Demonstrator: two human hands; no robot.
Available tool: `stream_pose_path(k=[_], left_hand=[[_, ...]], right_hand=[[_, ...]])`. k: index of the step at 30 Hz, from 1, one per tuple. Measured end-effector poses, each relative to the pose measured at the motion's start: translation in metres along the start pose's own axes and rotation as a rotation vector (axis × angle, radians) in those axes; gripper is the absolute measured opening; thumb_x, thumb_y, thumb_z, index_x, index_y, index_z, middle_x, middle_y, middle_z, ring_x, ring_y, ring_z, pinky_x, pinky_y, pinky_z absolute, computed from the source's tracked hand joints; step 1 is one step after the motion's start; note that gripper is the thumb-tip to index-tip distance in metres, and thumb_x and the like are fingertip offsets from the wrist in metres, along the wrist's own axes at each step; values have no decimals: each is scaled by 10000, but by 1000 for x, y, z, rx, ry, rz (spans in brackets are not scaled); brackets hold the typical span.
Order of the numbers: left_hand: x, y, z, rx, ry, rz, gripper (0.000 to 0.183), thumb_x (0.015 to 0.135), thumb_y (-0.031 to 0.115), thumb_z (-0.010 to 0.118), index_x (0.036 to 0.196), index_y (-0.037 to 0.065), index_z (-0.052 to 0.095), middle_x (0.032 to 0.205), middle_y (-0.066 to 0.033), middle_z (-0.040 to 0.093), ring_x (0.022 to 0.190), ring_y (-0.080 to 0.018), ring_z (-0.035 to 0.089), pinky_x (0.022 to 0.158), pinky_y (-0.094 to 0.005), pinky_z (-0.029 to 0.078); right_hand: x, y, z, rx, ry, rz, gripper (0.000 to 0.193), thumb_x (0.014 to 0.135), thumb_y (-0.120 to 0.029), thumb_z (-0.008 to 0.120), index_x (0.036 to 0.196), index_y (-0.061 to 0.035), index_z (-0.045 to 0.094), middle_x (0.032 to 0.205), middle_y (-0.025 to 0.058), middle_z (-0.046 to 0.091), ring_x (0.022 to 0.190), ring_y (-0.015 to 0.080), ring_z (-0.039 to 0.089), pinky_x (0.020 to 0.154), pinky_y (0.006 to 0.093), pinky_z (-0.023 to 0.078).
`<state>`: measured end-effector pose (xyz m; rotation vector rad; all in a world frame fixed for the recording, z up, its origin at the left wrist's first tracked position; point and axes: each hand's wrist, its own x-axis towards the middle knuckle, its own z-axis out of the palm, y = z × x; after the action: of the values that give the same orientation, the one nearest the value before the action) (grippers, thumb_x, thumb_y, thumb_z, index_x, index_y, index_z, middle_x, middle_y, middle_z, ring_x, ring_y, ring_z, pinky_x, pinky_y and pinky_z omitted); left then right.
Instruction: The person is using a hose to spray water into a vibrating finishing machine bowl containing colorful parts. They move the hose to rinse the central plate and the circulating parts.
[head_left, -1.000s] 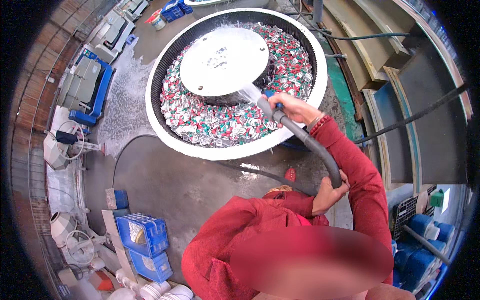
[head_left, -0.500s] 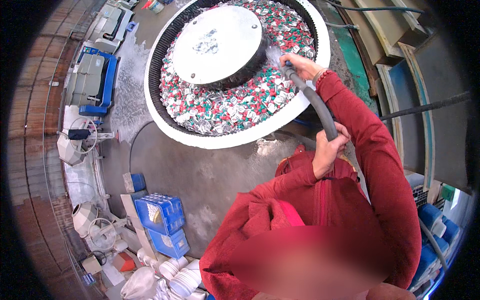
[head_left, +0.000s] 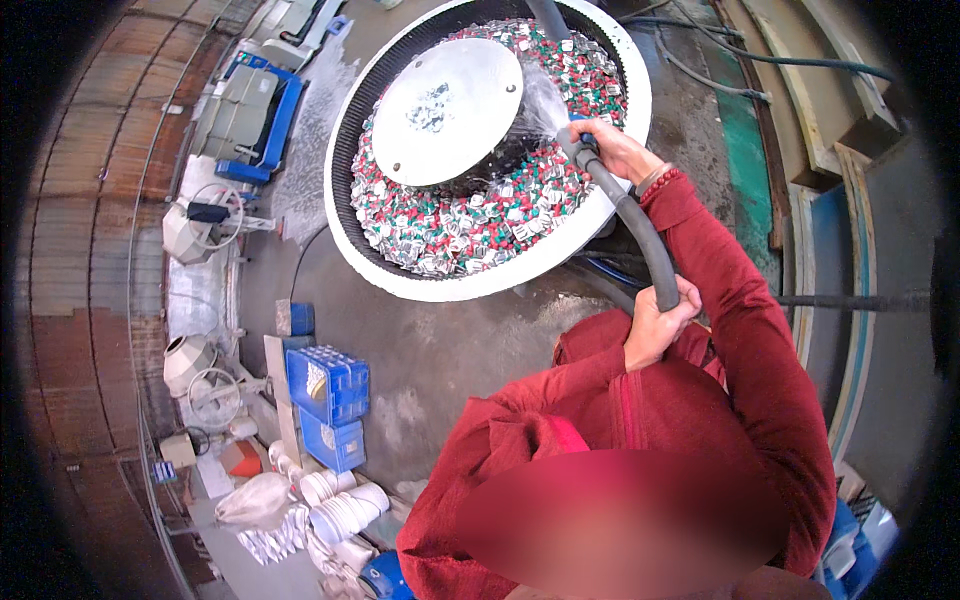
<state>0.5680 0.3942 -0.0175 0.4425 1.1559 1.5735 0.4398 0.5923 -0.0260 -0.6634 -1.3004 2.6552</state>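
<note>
Wrapped around a dark grey hose [head_left: 643, 235], my left hand [head_left: 665, 322] grips it near my body. My right hand [head_left: 615, 153] is closed at the hose's outlet end, by a nozzle with a blue valve lever [head_left: 588, 138]; its fingers partly hide the fitting. Water [head_left: 541, 98] sprays from the nozzle into a big round tub [head_left: 440, 287] with a white rim and black ribbed inner wall. Loose silvery metal pieces mixed with small red and green pieces [head_left: 470, 222] fill it. A white round cover [head_left: 450, 112] with bolts stands at its centre, wet on top.
A dark pipe [head_left: 548, 18] reaches over the tub's far edge. To the left stand blue crates [head_left: 328, 385], white buckets [head_left: 345, 510] and grey machines [head_left: 190, 232]. Cables [head_left: 700, 75] run across the wet floor at the far right, beside wooden-edged troughs [head_left: 803, 250].
The view has shifted, and a dark pipe now shows over the tub's far side. The spray fans wider toward the central cover. Both hands keep hold of the hose.
</note>
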Motion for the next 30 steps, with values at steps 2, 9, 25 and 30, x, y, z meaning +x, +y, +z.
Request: stream_pose_path(k=[2, 9, 25, 30], left_hand=[[10, -4, 12, -57, 61, -48, 56, 743, 12, 568, 782, 47, 550, 577, 8, 487, 404, -37, 355, 364, -189, 264], [23, -25, 45, 84, 221, 16, 45, 745, 4, 541, 754, 48, 542, 594, 20, 478, 433, -27, 362, 377, -183, 258], [37, -35, 75, 211, 283, -133, 19, 725, 25, 549, 729, 43, 550, 598, 19, 483, 446, -40, 384, 390, -194, 272], [22, -42, 57, 381, 308, -18, 24, 718, 21, 574, 710, 42, 584, 649, 19, 540, 563, -55, 472, 507, -204, 362]], right_hand=[[6, 9, -27, 34, 2, 1, 138, 732, -200, 519, 703, -66, 504, 599, 59, 508, 450, 165, 479, 358, 325, 448], [-14, -29, -24, 40, -55, 0, 132, 695, -170, 538, 708, -52, 478, 574, 61, 475, 405, 176, 440, 372, 340, 437], [-13, -13, -95, 111, 15, 58, 147, 670, -180, 547, 729, -67, 474, 590, 46, 457, 442, 175, 426, 387, 351, 448], [-30, -21, -87, 107, -19, -101, 128, 700, -150, 532, 783, -64, 488, 650, 39, 485, 523, 171, 517, 421, 346, 482]])
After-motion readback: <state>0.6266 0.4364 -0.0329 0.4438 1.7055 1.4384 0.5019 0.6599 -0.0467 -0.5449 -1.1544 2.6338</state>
